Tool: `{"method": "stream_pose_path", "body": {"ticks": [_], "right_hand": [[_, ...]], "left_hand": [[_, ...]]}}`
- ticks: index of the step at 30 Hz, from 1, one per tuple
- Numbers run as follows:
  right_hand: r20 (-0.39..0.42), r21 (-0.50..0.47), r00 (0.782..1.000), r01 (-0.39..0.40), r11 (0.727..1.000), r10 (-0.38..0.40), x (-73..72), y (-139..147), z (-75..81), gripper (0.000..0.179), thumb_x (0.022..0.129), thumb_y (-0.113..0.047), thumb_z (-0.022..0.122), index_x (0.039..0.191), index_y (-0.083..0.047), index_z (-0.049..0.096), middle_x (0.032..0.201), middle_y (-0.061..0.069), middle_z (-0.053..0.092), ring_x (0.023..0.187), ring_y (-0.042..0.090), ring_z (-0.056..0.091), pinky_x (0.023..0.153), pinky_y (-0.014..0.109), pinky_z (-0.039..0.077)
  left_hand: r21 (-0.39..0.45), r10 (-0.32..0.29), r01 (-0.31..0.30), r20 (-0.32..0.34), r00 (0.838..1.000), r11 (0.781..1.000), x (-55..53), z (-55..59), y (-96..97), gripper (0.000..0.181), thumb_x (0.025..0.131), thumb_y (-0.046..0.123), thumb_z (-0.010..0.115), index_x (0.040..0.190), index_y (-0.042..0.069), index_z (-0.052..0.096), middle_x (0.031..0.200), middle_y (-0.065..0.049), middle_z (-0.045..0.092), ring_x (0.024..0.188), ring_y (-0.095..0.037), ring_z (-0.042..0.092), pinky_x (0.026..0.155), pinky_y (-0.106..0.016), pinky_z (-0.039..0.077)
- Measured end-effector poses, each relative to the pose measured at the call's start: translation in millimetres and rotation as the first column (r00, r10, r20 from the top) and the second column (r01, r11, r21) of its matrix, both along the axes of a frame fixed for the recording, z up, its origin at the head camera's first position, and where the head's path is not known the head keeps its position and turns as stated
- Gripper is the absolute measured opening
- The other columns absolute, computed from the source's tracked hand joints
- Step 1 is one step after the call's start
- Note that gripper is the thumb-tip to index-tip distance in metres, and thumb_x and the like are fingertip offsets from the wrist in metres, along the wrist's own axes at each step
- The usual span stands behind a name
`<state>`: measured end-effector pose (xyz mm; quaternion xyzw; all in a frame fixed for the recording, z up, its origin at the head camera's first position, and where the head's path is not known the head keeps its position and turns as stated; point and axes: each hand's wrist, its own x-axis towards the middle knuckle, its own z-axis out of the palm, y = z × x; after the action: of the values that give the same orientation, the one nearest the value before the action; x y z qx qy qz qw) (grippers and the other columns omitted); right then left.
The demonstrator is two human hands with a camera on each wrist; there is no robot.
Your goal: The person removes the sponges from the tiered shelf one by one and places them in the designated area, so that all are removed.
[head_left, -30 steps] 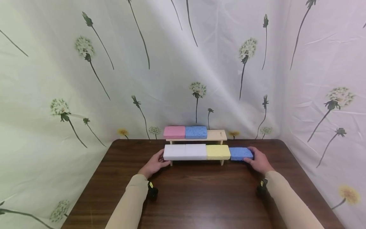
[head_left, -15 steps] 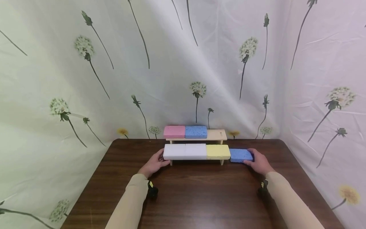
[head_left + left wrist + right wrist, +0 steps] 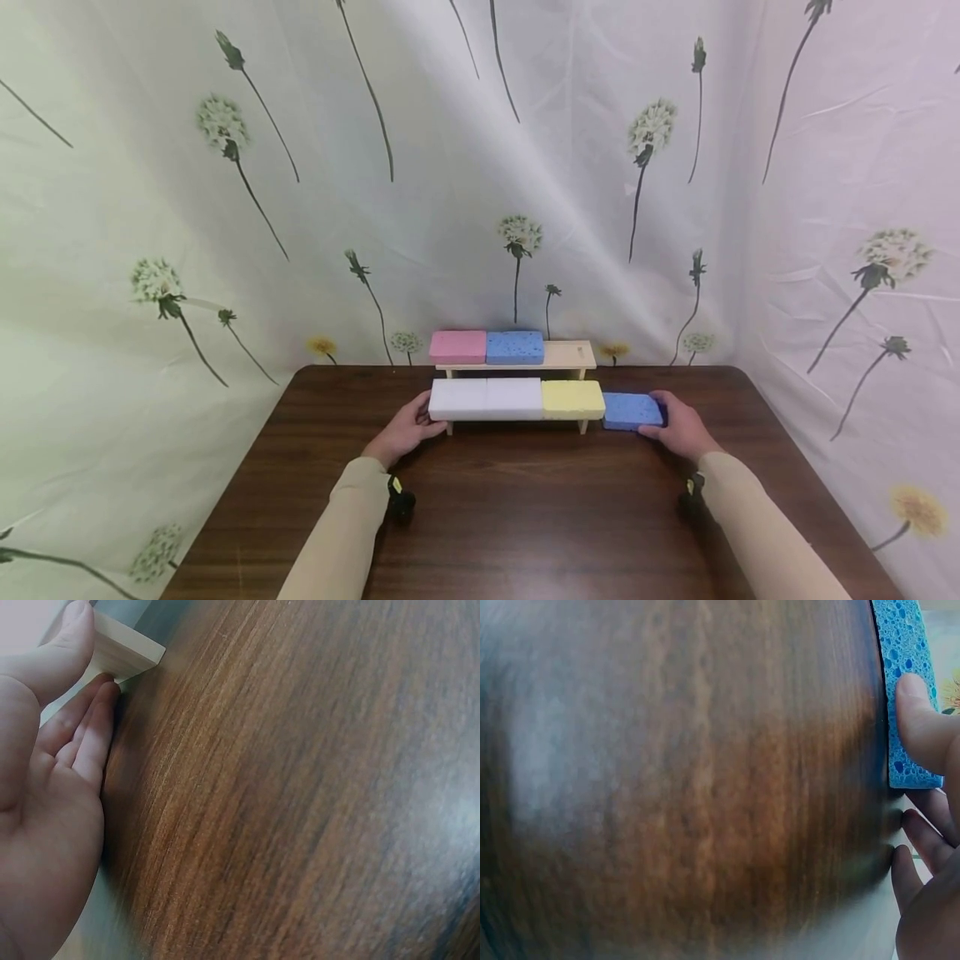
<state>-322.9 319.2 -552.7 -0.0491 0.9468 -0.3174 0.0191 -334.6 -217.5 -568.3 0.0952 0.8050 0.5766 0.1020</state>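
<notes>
My right hand (image 3: pixel 681 423) holds a blue sponge (image 3: pixel 628 412) by its right end. The thumb lies on the porous front side of the sponge (image 3: pixel 906 645) in the right wrist view. The sponge is low, at or just above the table, right of a yellow sponge (image 3: pixel 572 400). That yellow sponge and two white sponges (image 3: pixel 457 399) sit in a row on the front wooden stand. My left hand (image 3: pixel 405 429) grips the left end of that stand; the left wrist view shows its fingers by the wooden leg (image 3: pixel 131 649).
Behind stands a second wooden stand (image 3: pixel 567 354), with a pink sponge (image 3: pixel 458 347) and another blue sponge (image 3: pixel 515 347) on it. The dark wood table (image 3: pixel 510 508) meets a flower-print cloth (image 3: pixel 450 208) at the back and sides.
My right hand has brought the blue sponge slightly down and toward me, from beside the yellow sponge to a lower position. The left hand has stayed at the stand's left end.
</notes>
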Motion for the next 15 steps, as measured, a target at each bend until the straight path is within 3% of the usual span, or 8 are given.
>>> {"method": "stream_pose_path", "body": {"ticks": [15], "right_hand": [[0.006, -0.001, 0.999, -0.038, 0.999, 0.038, -2.8, 1.3, 0.9, 0.087, 0.094, -0.029, 0.082, 0.159, 0.005, 0.033, 0.159, 0.036, 0.037, 0.147, 0.054, 0.035, 0.119, 0.070, 0.030]], "left_hand": [[-0.001, 0.000, 0.000, -0.001, 1.000, 1.000, 2.9, 2.1, 1.3, 0.080, 0.098, 0.010, 0.075, 0.164, 0.004, 0.030, 0.159, -0.024, 0.046, 0.144, -0.038, 0.050, 0.122, -0.053, 0.037]]}}
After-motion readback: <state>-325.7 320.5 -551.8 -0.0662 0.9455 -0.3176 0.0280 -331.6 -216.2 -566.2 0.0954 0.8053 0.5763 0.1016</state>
